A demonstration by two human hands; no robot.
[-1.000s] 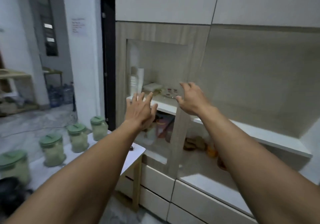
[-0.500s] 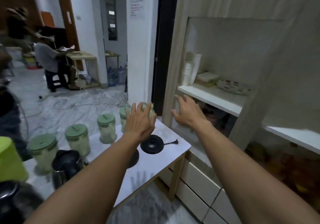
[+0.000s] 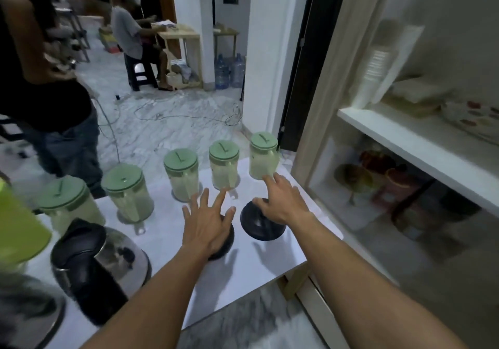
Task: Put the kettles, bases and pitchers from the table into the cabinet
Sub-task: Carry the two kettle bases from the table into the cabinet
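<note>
Several clear pitchers with green lids [image 3: 182, 176] stand in a row along the far side of the white table [image 3: 259, 263]. Two round black kettle bases lie near its right end: one base [image 3: 263, 224] under my right hand [image 3: 283, 203], the other base [image 3: 224, 244] mostly hidden under my left hand [image 3: 206, 223]. Both hands hover spread just above the bases, holding nothing. A steel kettle [image 3: 100, 265] with a black lid stands at the front left. The cabinet [image 3: 421, 143] with white shelves is on the right.
A yellow-green container [image 3: 19, 224] and a dark round object [image 3: 24, 313] sit at the left edge. One person [image 3: 48, 92] stands close behind the table, another sits at a desk farther back. Cups, a box and a plate occupy the cabinet shelf; cables cross the floor.
My view has swung from the cabinet down and left to the table. Both hands have dropped from the shelf front to just over the two black bases.
</note>
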